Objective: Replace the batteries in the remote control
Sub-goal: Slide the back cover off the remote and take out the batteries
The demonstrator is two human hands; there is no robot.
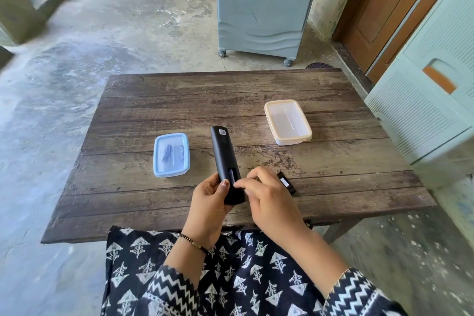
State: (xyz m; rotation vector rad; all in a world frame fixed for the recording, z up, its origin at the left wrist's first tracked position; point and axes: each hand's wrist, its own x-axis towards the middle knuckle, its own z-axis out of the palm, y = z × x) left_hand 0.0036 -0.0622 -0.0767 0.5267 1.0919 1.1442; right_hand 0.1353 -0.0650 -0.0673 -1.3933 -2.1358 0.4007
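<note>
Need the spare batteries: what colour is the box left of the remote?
Light blue box, clearest in the head view.

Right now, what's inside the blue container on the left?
Through the clear lid of the blue container, a dark bluish item lies left of center and a smaller pale one to the right. Possibly batteries, but the lid blurs them; count and type can't be confirmed.

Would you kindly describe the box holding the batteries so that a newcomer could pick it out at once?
Start at the wooden table in front of the grey air cooler. Left of the black remote that the left hand holds lies a small blue-lidded box, with dark items faintly visible through its lid. The other box, on the right, has a cream rim and looks empty.
</note>
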